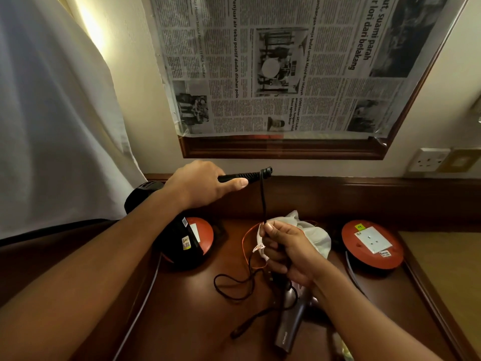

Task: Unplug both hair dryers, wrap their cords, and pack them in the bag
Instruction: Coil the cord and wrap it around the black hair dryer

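Apparently left hand [205, 183] gripping dryer [166, 230], right hand [283, 248] pinching cord [263, 201]

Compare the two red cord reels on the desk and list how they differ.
The left red reel is largely hidden behind the black hair dryer gripped by the left hand; the right red reel lies in full view. The right reel's white socket plate shows whole, with a yellow sticker above it; the left reel shows only a sliver of white. Both are round, red and lie flat on the wooden desk.
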Demonstrator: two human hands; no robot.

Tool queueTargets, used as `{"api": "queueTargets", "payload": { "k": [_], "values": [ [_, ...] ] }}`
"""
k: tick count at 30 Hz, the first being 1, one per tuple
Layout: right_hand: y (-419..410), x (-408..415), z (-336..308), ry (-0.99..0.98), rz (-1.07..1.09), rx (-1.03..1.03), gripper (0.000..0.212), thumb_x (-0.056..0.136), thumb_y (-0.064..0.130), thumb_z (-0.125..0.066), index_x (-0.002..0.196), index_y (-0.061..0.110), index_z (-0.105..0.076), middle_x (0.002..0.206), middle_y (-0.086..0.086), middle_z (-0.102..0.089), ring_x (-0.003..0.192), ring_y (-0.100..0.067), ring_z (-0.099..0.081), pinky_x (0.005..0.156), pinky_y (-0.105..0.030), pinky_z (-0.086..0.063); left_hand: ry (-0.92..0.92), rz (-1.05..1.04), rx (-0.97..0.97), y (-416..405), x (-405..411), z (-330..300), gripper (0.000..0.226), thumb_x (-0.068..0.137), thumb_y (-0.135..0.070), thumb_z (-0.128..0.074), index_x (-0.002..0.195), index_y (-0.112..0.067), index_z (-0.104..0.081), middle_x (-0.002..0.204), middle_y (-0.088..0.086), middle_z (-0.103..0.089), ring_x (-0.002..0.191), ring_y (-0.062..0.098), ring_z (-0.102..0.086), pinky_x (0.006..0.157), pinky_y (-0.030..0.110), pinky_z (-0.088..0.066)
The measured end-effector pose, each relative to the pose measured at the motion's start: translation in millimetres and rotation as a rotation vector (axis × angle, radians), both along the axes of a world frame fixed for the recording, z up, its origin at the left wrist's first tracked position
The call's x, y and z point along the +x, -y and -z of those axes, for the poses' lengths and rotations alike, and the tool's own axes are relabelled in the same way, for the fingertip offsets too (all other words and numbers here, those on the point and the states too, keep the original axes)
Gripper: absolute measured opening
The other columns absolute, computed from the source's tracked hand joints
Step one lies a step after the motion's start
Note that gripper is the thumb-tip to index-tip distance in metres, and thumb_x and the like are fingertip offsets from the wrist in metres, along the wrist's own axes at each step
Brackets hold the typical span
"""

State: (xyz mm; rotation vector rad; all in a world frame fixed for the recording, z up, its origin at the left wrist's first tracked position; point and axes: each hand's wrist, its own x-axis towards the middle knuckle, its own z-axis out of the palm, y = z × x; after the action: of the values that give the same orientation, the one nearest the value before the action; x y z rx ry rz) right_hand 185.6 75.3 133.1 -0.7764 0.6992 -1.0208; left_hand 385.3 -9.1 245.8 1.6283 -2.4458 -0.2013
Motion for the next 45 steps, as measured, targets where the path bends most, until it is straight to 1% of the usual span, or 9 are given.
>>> {"api": "queueTargets", "payload": {
  "k": [6, 10, 13, 17, 21, 29, 35, 39, 45],
  "values": [
    [10.6, -13.5, 9.8, 0.020, 0.004, 0.117, 0.023, 0.090, 0.025, -0.048, 0.071, 0.013, -0.050, 0.052, 0.006, -0.025, 0.036, -0.004, -0.013, 0.036, -0.012, -0.012, 0.013, 0.070, 0.073, -7.5, -4.8, -5.3, 0.080, 0.070, -0.085, -0.029, 0.066, -0.012, -0.061, 0.057, 0.001, -0.064, 0.051, 0.013, -0.059, 0.064, 0.036, -0.054],
    [19.8, -20.3, 12.4, 0.033, 0.025, 0.142, 0.025, 0.089, 0.022, -0.047, 0.067, 0.014, -0.052, 0.053, 0.005, -0.022, 0.033, -0.003, -0.015, 0.033, -0.011, -0.015, 0.003, 0.128, 0.102, -14.8, -8.0, -3.0, 0.064, 0.071, -0.083, -0.031, 0.061, -0.024, -0.053, 0.053, -0.005, -0.059, 0.054, 0.010, -0.059, 0.063, 0.034, -0.052],
    [27.2, -23.4, 8.4, 0.018, 0.058, 0.164, 0.020, 0.087, 0.017, -0.049, 0.068, 0.012, -0.047, 0.052, 0.004, -0.025, 0.031, -0.003, -0.018, 0.030, -0.011, -0.022, 0.019, 0.183, 0.119, -17.6, -9.4, -1.4, 0.056, 0.071, -0.082, -0.032, 0.066, -0.029, -0.051, 0.059, -0.004, -0.060, 0.057, 0.009, -0.058, 0.058, 0.029, -0.048],
    [39.1, -29.7, 1.6, -0.074, 0.092, 0.156, 0.011, 0.082, 0.013, -0.053, 0.071, 0.012, -0.051, 0.056, 0.002, -0.040, 0.032, -0.003, -0.021, 0.035, -0.013, -0.011, 0.057, 0.250, 0.170, -19.8, -10.2, 1.0, 0.054, 0.069, -0.081, -0.033, 0.062, -0.031, -0.051, 0.061, -0.006, -0.057, 0.057, 0.008, -0.054, 0.053, 0.022, -0.037],
    [52.2, -36.2, -9.2, -0.141, 0.098, 0.170, 0.020, 0.087, 0.002, -0.041, 0.074, 0.012, -0.051, 0.050, 0.004, -0.042, 0.033, -0.003, -0.025, 0.032, -0.011, -0.017, 0.086, 0.292, 0.170, -22.3, -10.7, 3.4, 0.059, 0.067, -0.083, -0.034, 0.065, -0.029, -0.058, 0.060, -0.004, -0.057, 0.055, 0.010, -0.054, 0.052, 0.024, -0.040],
    [71.7, -48.0, -48.2, -0.444, 0.027, -0.063, 0.014, 0.088, 0.006, -0.057, 0.074, 0.007, -0.056, 0.052, -0.002, -0.038, 0.034, -0.006, -0.023, 0.035, -0.014, -0.018, 0.228, 0.305, 0.183, -20.9, -11.0, 7.5, 0.079, 0.063, -0.087, -0.027, 0.082, -0.021, -0.067, 0.069, 0.001, -0.063, 0.063, 0.014, -0.060, 0.059, 0.029, -0.049],
    [70.8, -42.8, -72.6, -0.617, 0.138, -0.258, 0.010, 0.087, 0.004, -0.064, 0.078, 0.004, -0.059, 0.050, -0.004, -0.031, 0.033, -0.012, -0.021, 0.038, -0.018, -0.020, 0.333, 0.271, 0.185, -20.0, -14.6, 10.6, 0.064, 0.079, -0.079, -0.036, 0.079, -0.021, -0.063, 0.066, -0.005, -0.058, 0.060, 0.008, -0.054, 0.056, 0.024, -0.042],
    [58.7, -32.6, -82.2, -0.744, 0.199, -0.389, 0.009, 0.086, 0.008, -0.067, 0.080, 0.004, -0.062, 0.049, -0.007, -0.036, 0.035, -0.015, -0.029, 0.037, -0.020, -0.026, 0.342, 0.211, 0.198, -17.1, -15.3, 20.4, 0.064, 0.080, -0.079, -0.038, 0.073, -0.020, -0.060, 0.062, -0.005, -0.054, 0.055, 0.008, -0.051, 0.053, 0.025, -0.041],
    [38.5, -18.7, -81.4, -0.947, 0.327, -0.618, 0.015, 0.084, 0.010, -0.071, 0.071, 0.016, -0.063, 0.040, 0.010, -0.049, 0.033, -0.003, -0.041, 0.038, -0.014, -0.033, 0.374, 0.130, 0.205, -9.7, -10.2, 34.3, 0.068, 0.079, -0.081, -0.035, 0.077, -0.019, -0.063, 0.063, -0.002, -0.055, 0.056, 0.010, -0.051, 0.053, 0.026, -0.040]
  ]
}}
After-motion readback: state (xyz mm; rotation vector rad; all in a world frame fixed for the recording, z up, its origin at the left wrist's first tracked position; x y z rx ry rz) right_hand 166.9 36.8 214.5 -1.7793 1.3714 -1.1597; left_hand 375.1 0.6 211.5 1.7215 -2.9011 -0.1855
